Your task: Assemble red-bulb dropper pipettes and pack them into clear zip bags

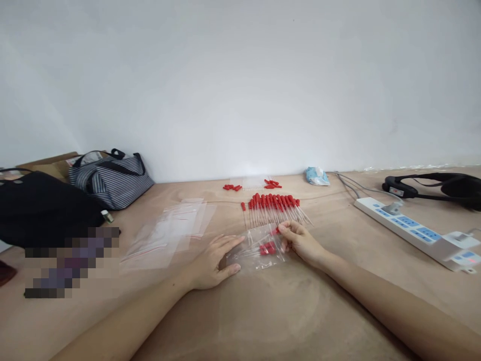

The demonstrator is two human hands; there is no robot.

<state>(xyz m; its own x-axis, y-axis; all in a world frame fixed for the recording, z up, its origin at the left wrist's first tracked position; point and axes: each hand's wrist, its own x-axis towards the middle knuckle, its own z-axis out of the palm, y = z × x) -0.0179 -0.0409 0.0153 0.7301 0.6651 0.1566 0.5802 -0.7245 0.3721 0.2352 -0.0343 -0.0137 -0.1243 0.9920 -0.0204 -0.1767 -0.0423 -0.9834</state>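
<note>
A clear plastic bag (253, 260) lies in front of me with several red-bulbed glass droppers (267, 248) inside it. My left hand (221, 260) rests at the bag's left side, thumb and fingers apart and touching its edge. At the bag's upper right, my right hand (298, 241) is closed in a pinch on a dropper (275, 230) whose red bulb shows at the fingertips. Whether that dropper is wholly inside the bag I cannot tell. Just beyond the hands lies a row of droppers (276, 203), red bulbs pointing away from me.
Flat zip bags (165, 233) are spread to the left. Loose red bulbs (232, 187) and clear tubes (252, 183) lie near the wall. A striped bag (116, 180) and black cloth (45, 210) stand left; a power strip (409, 228), tissue pack (316, 176) and black headset (443, 186) lie right.
</note>
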